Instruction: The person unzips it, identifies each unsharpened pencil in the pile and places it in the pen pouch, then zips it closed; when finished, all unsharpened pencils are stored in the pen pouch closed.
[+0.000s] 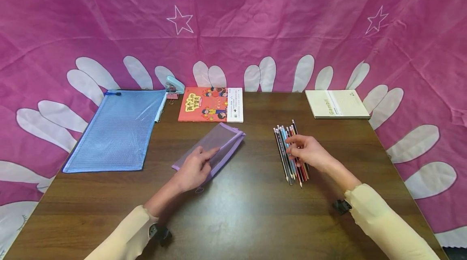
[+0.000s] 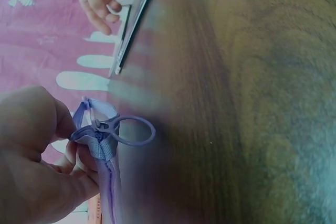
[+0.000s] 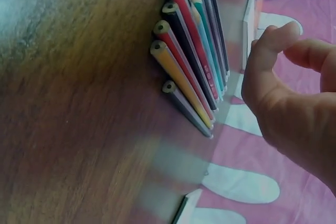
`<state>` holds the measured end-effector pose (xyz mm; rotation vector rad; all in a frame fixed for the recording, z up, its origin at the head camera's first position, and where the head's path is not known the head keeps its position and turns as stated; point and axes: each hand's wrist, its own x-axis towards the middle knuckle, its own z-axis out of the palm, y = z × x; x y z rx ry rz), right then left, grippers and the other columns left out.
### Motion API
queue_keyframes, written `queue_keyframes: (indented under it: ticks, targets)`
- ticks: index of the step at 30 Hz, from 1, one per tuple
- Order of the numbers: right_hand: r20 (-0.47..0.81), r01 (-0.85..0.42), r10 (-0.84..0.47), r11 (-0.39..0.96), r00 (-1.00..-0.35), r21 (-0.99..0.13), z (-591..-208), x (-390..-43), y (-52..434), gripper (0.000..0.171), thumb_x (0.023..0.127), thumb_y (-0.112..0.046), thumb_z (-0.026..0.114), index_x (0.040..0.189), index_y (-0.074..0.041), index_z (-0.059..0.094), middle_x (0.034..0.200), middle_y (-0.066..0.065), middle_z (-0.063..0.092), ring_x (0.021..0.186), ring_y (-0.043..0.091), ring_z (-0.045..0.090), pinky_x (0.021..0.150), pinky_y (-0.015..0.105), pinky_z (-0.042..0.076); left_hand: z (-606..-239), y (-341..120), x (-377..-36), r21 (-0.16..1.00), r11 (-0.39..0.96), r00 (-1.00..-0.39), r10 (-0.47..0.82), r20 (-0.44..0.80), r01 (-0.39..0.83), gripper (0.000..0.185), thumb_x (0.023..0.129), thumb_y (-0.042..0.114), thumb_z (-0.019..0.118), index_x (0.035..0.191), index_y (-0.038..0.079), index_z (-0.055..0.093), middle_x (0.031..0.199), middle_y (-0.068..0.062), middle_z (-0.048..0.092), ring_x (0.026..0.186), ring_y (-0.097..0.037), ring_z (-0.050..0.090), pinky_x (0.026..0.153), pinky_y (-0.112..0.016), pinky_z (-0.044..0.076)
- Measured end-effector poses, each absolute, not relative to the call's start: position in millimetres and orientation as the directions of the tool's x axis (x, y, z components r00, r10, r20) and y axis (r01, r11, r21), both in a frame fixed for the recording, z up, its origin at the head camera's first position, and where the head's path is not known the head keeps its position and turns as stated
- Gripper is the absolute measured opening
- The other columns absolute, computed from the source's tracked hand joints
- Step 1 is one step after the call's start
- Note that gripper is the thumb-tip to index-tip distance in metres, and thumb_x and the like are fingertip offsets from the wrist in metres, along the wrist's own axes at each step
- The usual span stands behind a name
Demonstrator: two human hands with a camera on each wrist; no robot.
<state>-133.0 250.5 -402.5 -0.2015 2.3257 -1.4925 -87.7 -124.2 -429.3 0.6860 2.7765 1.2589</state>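
Head view: left hand (image 1: 193, 171) pinches the purple pouch (image 1: 215, 144) at its near end — right hand (image 1: 308, 151), fingers loosely curled, hovers over the pencils (image 1: 290, 152).

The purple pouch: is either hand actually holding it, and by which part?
Yes. The left hand pinches the purple pouch at its zipper end, beside the ring pull. The right hand hovers over the pencils, holding nothing.

Wooden table (image 1: 240, 215) carries pencils (image 1: 290, 152), pouches (image 1: 213, 146), books (image 1: 211, 104).
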Motion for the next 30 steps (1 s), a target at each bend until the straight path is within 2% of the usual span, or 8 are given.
queue_keyframes:
  ticks: [6,12,21,30]
  targets:
    - [-0.188,0.001,-0.283,0.550,-0.940,-0.835,-408.7,-132.5,244.5,0.034,0.090,0.001,0.060,0.122,0.014,0.056,0.074,0.011,0.064,0.058,0.023,0.063,0.047,0.035,0.054,-428.2,-124.3,-86.8,0.732,0.571,-0.910,0.378,0.168,0.372,0.053,0.087,-0.010,0.060,0.138,0.004,0.060,0.085,-0.004,0.047,0.071,-0.016,0.045,0.055,-0.026,0.042]
    - [-0.215,0.007,-0.265,0.615,-0.940,-0.789,-410.9,-130.6,242.2,0.033,0.091,0.001,0.063,0.121,0.014,0.056,0.076,0.012,0.066,0.057,0.024,0.066,0.046,0.039,0.055,-429.3,-125.7,-86.1,0.743,0.561,-0.912,0.378,0.160,0.364,0.054,0.087,-0.010,0.060,0.139,0.004,0.059,0.085,-0.004,0.047,0.070,-0.016,0.045,0.052,-0.026,0.042]
    - [-0.263,0.042,-0.283,0.604,-0.922,-0.796,-410.5,-129.3,240.0,0.034,0.090,0.002,0.065,0.121,0.014,0.055,0.079,0.017,0.065,0.061,0.025,0.067,0.046,0.039,0.055,-431.1,-128.2,-85.9,0.757,0.550,-0.907,0.398,0.134,0.353,0.053,0.087,-0.009,0.061,0.139,0.004,0.059,0.085,-0.003,0.048,0.071,-0.016,0.047,0.053,-0.025,0.043]
    - [-0.253,0.035,-0.271,0.615,-0.929,-0.788,-407.6,-132.0,238.8,0.033,0.089,0.006,0.063,0.121,0.011,0.058,0.076,0.017,0.065,0.053,0.023,0.065,0.048,0.041,0.056,-428.7,-127.5,-87.5,0.752,0.556,-0.909,0.395,0.134,0.353,0.052,0.087,-0.007,0.063,0.138,0.003,0.059,0.085,-0.003,0.048,0.073,-0.016,0.047,0.055,-0.026,0.043]
